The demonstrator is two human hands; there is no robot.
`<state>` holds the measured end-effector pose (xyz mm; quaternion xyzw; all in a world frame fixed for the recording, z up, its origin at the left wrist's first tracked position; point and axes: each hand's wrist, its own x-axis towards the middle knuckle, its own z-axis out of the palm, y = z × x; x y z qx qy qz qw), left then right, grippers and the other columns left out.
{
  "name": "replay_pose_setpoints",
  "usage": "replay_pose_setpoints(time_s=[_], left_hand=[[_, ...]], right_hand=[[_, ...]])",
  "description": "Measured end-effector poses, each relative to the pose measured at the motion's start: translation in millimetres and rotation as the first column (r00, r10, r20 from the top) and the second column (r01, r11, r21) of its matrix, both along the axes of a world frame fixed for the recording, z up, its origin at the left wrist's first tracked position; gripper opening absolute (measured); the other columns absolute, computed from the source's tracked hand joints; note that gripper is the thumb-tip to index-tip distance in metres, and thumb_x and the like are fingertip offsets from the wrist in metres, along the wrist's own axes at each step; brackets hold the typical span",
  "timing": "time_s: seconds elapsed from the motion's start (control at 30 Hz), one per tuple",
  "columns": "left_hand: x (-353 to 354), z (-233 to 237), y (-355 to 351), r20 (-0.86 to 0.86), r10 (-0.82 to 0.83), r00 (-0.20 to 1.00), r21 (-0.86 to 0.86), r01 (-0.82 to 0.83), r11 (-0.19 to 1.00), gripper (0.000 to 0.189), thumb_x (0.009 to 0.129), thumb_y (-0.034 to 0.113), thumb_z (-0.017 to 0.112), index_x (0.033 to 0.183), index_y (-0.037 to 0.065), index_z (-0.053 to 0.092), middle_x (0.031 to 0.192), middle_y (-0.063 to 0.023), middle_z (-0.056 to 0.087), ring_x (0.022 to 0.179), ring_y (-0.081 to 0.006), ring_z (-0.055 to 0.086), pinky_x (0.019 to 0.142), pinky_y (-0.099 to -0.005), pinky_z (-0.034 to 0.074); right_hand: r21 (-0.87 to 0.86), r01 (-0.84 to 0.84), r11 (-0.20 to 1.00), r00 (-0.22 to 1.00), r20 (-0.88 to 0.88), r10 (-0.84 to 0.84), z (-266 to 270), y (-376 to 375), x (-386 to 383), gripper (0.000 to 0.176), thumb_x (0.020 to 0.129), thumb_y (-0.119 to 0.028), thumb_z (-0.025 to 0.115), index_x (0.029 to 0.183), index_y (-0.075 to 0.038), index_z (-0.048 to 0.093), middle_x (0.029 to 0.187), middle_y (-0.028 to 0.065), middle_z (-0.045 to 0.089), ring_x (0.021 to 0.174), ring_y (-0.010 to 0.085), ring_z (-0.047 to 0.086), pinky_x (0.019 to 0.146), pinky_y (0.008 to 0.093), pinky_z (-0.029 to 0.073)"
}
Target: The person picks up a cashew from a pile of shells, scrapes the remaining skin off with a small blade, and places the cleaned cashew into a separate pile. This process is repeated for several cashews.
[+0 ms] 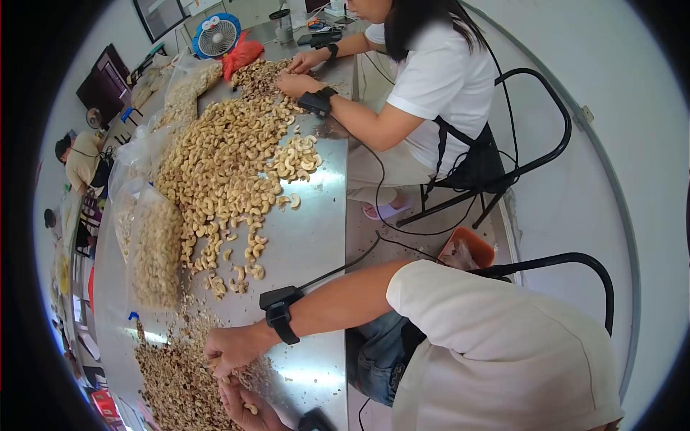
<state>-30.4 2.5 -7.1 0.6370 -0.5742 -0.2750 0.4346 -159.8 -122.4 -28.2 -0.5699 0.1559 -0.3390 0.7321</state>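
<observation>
My right hand, with a black band on its wrist, is closed in a pinch around what looks like a small pale cashew nut. Just below it, my left hand is turned partly palm up with curled fingers. A cashew nut rests against those fingers. The fingertips of both hands almost meet. Under and beside them spreads a heap of brown cashew skin and crumbs. A large pile of cashew nuts covers the metal table farther up.
Clear plastic bags of cashews stand along the far side. A co-worker sits at the upper part of the table, hands at a heap. A blue fan, a red bag and an orange bin are about.
</observation>
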Motion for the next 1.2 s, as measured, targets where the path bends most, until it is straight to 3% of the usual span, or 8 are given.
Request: replay_pose_setpoints(time_s=[0.2,0.3,0.43,0.47,0.53,0.8,1.1,1.2], left_hand=[[-1.4,4.9,-1.1,-0.278,-0.011,0.961,0.019,0.017,1.000,0.020,0.088,-0.005,0.048,0.106,-0.006,0.058,0.089,-0.0136,0.056,0.066,-0.0180,0.046,0.052,-0.0261,0.037],[16.0,-35.9,-3.3,-0.417,-0.243,0.876,-0.307,0.116,0.945,0.035,0.092,0.009,0.050,0.124,-0.005,0.049,0.106,-0.0079,0.056,0.060,-0.0001,0.037,0.048,-0.0113,0.027],[-5.6,-6.1,-1.3,0.228,0.017,0.973,-0.271,0.046,0.961,0.032,0.079,-0.005,0.049,0.109,-0.004,0.060,0.110,-0.0182,0.059,0.090,-0.0273,0.060,0.074,-0.0327,0.048],[-7.6,-1.7,-4.1,-0.129,-0.032,0.991,-0.123,0.016,0.992,0.026,0.080,-0.001,0.053,0.105,-0.003,0.060,0.098,-0.0136,0.059,0.076,-0.0206,0.056,0.063,-0.0283,0.044],[-14.5,9.4,-9.1,-0.819,0.176,0.546,0.139,-0.109,0.984,0.017,0.082,0.007,0.061,0.096,-0.002,0.060,0.074,-0.0045,0.061,0.046,-0.0071,0.048,0.042,-0.0195,0.036],[-3.4,2.6,-10.8,-0.921,0.073,0.384,0.085,0.015,0.996,0.021,0.087,0.005,0.060,0.106,-0.005,0.061,0.085,-0.0098,0.065,0.049,-0.0061,0.047,0.043,-0.0174,0.034],[-7.5,2.9,-11.4,-0.902,0.115,0.417,0.116,-0.021,0.993,0.018,0.087,0.005,0.060,0.102,-0.005,0.062,0.085,-0.0106,0.065,0.049,-0.0058,0.047,0.042,-0.0171,0.033],[5.0,-8.3,-10.7,-0.878,0.107,0.467,0.130,0.017,0.991,0.019,0.086,0.002,0.058,0.104,-0.003,0.061,0.095,-0.0121,0.063,0.064,-0.0121,0.053,0.054,-0.0217,0.041]], right_hand=[[0.016,0.000,1.000,1.000,-0.029,0.001,7.9,2.5,-4.8,0.016,0.076,-0.009,0.064,0.067,0.001,0.056,0.060,0.0025,0.056,0.052,0.0083,0.052,0.045,0.0254,0.041],[-0.147,0.007,0.989,0.997,-0.078,-0.019,7.2,-0.7,-7.8,0.020,0.077,-0.012,0.064,0.067,0.002,0.054,0.059,0.0021,0.052,0.053,0.0083,0.048,0.046,0.0267,0.039],[-0.354,0.056,0.934,0.992,-0.090,-0.093,15.4,-3.2,-12.4,0.025,0.078,-0.018,0.064,0.069,0.002,0.052,0.058,0.0033,0.048,0.058,0.0079,0.045,0.051,0.0282,0.040],[-0.340,0.056,0.939,0.994,-0.067,-0.084,16.5,-1.6,-13.2,0.027,0.081,-0.021,0.065,0.072,0.002,0.053,0.059,0.0024,0.048,0.058,0.0084,0.045,0.051,0.0280,0.040],[-0.302,0.020,0.953,0.993,-0.106,-0.055,14.6,-2.7,-11.7,0.025,0.082,-0.022,0.066,0.076,-0.001,0.055,0.060,-0.0003,0.048,0.057,0.0065,0.046,0.049,0.0261,0.040],[0.048,-0.071,0.996,0.990,-0.122,0.076,30.0,3.7,-15.3,0.012,0.087,-0.012,0.063,0.084,-0.001,0.059,0.064,-0.0034,0.051,0.052,0.0028,0.047,0.045,0.0182,0.036],[-0.099,-0.010,0.995,0.988,-0.155,-0.005,24.5,0.6,-16.0,0.014,0.088,-0.016,0.062,0.087,-0.003,0.060,0.065,-0.0034,0.052,0.050,0.0036,0.043,0.044,0.0211,0.033],[-0.042,0.080,0.996,0.995,0.065,-0.077,26.0,0.1,-9.9,0.014,0.090,-0.019,0.060,0.090,-0.004,0.061,0.066,-0.0077,0.046,0.059,0.0016,0.041,0.049,0.0208,0.034]])
